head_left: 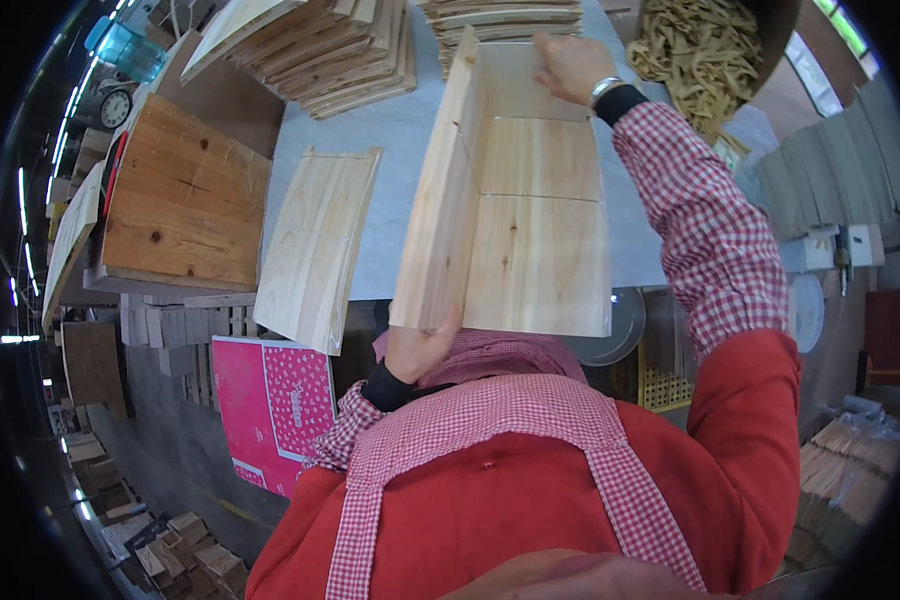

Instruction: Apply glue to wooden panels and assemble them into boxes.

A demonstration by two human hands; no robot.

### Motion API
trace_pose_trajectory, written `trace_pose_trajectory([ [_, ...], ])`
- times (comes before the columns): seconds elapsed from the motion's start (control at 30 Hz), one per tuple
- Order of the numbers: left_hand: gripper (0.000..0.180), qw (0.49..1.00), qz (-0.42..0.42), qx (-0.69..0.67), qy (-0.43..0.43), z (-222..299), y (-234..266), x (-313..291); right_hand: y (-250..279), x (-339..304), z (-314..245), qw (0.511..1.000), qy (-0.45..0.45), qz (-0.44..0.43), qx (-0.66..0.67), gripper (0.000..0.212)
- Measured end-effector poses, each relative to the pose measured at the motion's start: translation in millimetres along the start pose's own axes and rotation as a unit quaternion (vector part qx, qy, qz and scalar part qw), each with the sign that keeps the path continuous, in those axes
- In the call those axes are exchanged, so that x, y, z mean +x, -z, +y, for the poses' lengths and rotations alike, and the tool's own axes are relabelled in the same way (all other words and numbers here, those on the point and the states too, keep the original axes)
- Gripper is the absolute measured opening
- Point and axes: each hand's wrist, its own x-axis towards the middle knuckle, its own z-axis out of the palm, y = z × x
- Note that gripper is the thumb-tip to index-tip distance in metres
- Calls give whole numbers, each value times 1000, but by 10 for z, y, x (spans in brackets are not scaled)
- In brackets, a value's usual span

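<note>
Two pale wooden panels meet in an L shape over the table. One, a grooved panel (pixel 540 250), faces up, and a narrower side board (pixel 435 200) stands along its left edge. At the near left corner, my left hand (pixel 420 345) is closed around the end of the side board; some of its fingers are hidden beneath. My right hand (pixel 575 70) is at the far right corner of the grooved panel, its fingers curled together. What they pinch there is too small or hidden to tell. Left of these lies another loose grooved panel (pixel 315 240), overhanging the table's near edge.
Stacks of wooden panels (pixel 360 60) stand at the back of the blue-grey table (pixel 390 200). A tub of yellowish strips (pixel 695 60) is at the far right. A brown wooden board (pixel 185 195) stands at the left, above a pink printed box (pixel 275 410). Grey stacked sheets (pixel 840 170) are farther right.
</note>
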Motion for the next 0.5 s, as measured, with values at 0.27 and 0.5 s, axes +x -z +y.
trace_pose_trajectory([
  [0.27, 32, 990, 76, -73, 92, -59, -327, 26, -56, -350, -119, 967, -10, 251, 52, 53],
  [0.5, 28, 965, -111, -55, 230, 220, -44, -454, 391, -2827, 909, 945, -214, 246, 16, 31],
])
